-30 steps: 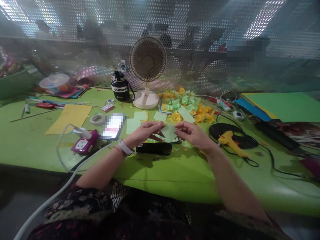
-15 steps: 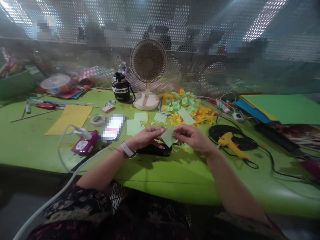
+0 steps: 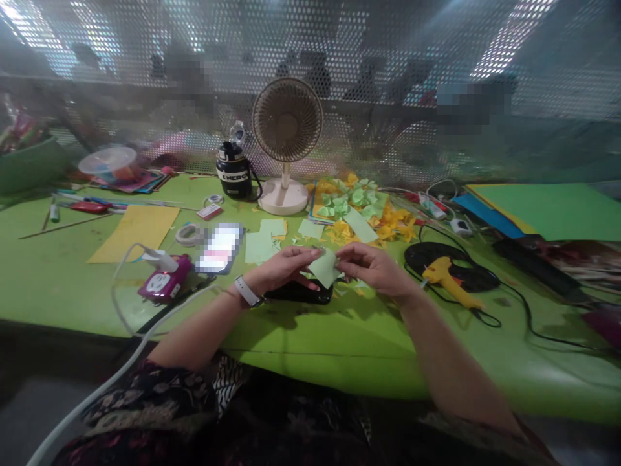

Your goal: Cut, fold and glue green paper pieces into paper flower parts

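Note:
A small light-green piece of paper [image 3: 323, 268] is held up between my two hands, its surface slightly curved. My left hand [image 3: 290, 262] pinches its left edge with thumb and finger. On the other side, my right hand [image 3: 365, 264] grips the right edge between its fingertips. Beneath the left hand lies a dark flat phone-like object [image 3: 310, 294], partly covered by that hand. Just beyond the hands are cut light-green paper pieces [image 3: 259, 247] and small scraps. Behind them spreads a pile of green paper flowers [image 3: 356, 197] with yellow paper flowers [image 3: 395, 223] around it.
A fan [image 3: 284, 197] and a black bottle [image 3: 233, 173] stand at the back. Left are a lit phone [image 3: 220, 249], tape roll [image 3: 188, 234], purple power adapter [image 3: 165, 279] and yellow sheet [image 3: 136, 233]. A yellow glue gun [image 3: 451, 283] and coloured sheets [image 3: 563, 207] lie right.
The green paper has turned and bent slightly between my fingers, from a flatter diamond to a curved shape. Both hands stay in nearly the same place.

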`<action>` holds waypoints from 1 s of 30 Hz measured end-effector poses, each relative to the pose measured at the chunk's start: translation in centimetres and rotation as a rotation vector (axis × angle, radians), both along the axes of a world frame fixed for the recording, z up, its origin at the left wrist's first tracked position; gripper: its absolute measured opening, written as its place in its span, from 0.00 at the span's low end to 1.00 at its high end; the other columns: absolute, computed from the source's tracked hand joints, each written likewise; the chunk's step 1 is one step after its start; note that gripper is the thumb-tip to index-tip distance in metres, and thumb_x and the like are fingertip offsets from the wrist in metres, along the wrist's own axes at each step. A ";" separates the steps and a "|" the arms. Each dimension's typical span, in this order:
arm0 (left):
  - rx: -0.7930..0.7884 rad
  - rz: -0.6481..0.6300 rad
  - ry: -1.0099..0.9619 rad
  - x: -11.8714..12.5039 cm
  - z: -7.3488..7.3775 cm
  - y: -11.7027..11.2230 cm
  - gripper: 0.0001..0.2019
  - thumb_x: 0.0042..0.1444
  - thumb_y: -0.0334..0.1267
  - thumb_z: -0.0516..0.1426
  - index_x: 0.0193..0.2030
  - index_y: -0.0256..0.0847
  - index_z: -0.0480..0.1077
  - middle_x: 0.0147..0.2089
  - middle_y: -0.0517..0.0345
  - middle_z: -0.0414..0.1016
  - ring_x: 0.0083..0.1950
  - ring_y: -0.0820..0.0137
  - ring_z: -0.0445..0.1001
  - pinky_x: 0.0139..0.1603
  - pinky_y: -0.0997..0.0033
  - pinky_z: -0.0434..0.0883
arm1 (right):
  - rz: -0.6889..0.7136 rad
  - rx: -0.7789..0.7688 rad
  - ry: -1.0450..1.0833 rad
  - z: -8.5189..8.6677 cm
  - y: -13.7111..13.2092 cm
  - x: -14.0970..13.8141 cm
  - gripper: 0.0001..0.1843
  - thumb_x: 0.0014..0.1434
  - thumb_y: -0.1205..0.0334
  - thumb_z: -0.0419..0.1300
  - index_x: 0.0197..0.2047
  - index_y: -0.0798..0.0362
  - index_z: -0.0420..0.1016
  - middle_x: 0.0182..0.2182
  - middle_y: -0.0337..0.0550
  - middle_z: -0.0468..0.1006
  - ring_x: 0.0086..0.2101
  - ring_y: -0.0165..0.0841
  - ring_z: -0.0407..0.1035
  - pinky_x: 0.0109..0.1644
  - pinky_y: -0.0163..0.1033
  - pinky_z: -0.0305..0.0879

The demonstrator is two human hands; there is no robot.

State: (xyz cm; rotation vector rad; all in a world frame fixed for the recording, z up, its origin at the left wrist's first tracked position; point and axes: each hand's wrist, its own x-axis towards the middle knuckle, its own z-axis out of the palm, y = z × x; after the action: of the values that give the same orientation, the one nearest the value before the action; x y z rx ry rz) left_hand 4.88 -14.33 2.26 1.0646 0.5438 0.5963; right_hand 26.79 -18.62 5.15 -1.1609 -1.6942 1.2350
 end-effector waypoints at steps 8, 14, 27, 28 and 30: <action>0.001 -0.021 -0.023 0.1 -0.2 -0.2 0.21 0.48 0.52 0.67 0.40 0.35 0.76 0.38 0.51 0.75 0.37 0.69 0.75 0.34 0.68 0.79 | -0.010 -0.003 0.018 0.0 -0.1 -0.2 0.23 0.49 0.46 0.70 0.41 0.53 0.75 0.30 0.41 0.78 0.29 0.31 0.71 0.34 0.39 0.70; 0.007 -0.042 -0.026 0.1 -0.1 -0.1 0.19 0.51 0.50 0.66 0.40 0.34 0.75 0.39 0.51 0.75 0.37 0.69 0.75 0.34 0.66 0.79 | -0.029 0.042 0.039 -0.1 -0.3 -0.5 0.21 0.51 0.47 0.69 0.42 0.52 0.75 0.31 0.40 0.78 0.30 0.30 0.71 0.33 0.37 0.69; 0.024 -0.036 -0.020 0.2 -0.5 0.0 0.19 0.51 0.50 0.66 0.39 0.34 0.75 0.37 0.53 0.74 0.36 0.70 0.74 0.34 0.68 0.78 | -0.032 0.046 0.062 0.0 -0.3 -0.7 0.20 0.50 0.47 0.70 0.38 0.51 0.73 0.28 0.38 0.75 0.27 0.29 0.69 0.31 0.37 0.69; 0.027 -0.032 -0.013 0.2 -0.5 0.0 0.19 0.51 0.50 0.66 0.39 0.34 0.75 0.37 0.53 0.74 0.36 0.71 0.74 0.34 0.69 0.78 | -0.032 0.044 0.057 0.0 -0.3 -0.7 0.19 0.50 0.47 0.70 0.37 0.51 0.73 0.28 0.38 0.75 0.27 0.29 0.68 0.32 0.37 0.69; 0.035 -0.015 -0.001 0.3 -0.6 0.0 0.17 0.53 0.48 0.66 0.40 0.35 0.75 0.39 0.52 0.75 0.37 0.71 0.74 0.33 0.71 0.78 | -0.042 0.040 0.040 -0.1 -0.2 -0.7 0.19 0.49 0.46 0.70 0.35 0.51 0.73 0.27 0.37 0.74 0.26 0.29 0.68 0.32 0.38 0.69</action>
State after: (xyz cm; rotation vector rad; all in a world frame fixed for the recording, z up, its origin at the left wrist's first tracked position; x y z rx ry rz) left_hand 5.14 -14.29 1.68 1.1003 0.5251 0.5948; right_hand 26.11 -18.85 5.07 -1.1357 -1.6497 1.1855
